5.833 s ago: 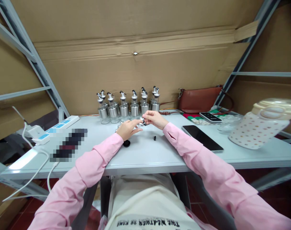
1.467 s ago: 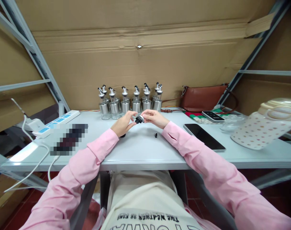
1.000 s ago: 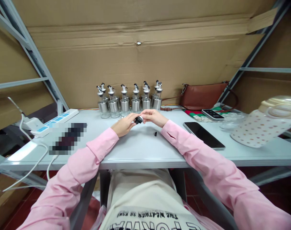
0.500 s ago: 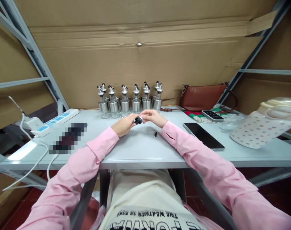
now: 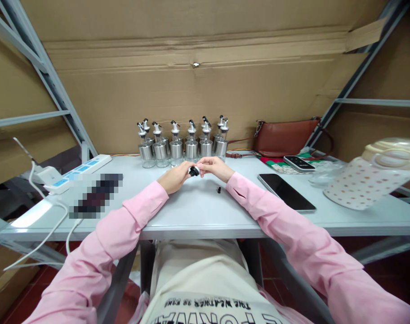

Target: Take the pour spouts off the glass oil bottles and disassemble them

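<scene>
Over the middle of the table, my left hand (image 5: 175,177) and my right hand (image 5: 217,168) meet at a small pour spout stopper (image 5: 194,171) with a black ribbed end and a pale collar. My left fingers close around its black end, and my right thumb and fingertips pinch the pale part; the rest of it is hidden by the fingers. A tiny black piece (image 5: 219,190) lies on the table just below my right hand. Behind both hands stand several glass and steel oil bottles (image 5: 176,148) in rows, topped with pour spouts.
A power strip (image 5: 78,173) and a pixelated dark object (image 5: 95,195) lie left on the table (image 5: 198,220). To the right are a dark tablet (image 5: 286,191), a small keypad device (image 5: 299,163), a brown bag (image 5: 286,137) and a dotted bottle (image 5: 363,180).
Both hands stay in nearly the same place, holding the stopper. The right fingers have shifted slightly around its pale part, and the view has moved a little.
</scene>
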### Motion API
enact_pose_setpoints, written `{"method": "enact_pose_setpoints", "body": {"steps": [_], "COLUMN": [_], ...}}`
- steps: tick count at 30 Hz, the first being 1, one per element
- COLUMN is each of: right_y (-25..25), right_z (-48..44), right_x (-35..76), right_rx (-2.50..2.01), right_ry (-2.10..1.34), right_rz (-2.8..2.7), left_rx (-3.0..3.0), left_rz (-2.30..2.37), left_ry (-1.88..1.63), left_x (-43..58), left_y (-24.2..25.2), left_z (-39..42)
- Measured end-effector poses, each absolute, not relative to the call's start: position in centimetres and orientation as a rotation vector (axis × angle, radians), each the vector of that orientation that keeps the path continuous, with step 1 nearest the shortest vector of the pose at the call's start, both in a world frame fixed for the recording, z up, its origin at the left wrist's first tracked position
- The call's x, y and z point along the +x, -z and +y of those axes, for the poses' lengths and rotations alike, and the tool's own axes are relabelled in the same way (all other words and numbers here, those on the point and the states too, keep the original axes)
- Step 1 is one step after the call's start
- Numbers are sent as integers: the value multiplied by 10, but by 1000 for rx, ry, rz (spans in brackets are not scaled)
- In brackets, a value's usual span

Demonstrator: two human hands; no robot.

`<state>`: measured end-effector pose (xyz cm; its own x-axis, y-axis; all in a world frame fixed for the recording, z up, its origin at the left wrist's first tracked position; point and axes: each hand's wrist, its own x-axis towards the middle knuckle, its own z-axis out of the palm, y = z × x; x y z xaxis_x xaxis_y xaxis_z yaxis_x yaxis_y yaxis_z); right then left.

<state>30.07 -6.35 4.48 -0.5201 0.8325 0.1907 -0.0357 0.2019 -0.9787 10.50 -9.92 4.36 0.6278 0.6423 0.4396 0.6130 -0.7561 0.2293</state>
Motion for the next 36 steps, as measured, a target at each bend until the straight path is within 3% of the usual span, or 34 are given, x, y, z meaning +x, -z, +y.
{"method": "enact_pose_setpoints", "body": {"steps": [12, 20, 36], "right_y": [-45, -46, -43], "right_z": [-65, -61, -76], "right_x": [296, 299, 287], "right_rx": [-749, -841, -798], "right_ry": [-1427, -836, -1033], "right_rz": [-1732, -1952, -1864], "left_rx": [2766, 2846, 2746], "left_rz": [1025, 1021, 1357], "left_ry": [-838, -948, -931], "left_x": [103, 101, 103], "left_y": [-44, -46, -48], "left_z": [-99, -97, -104]}}
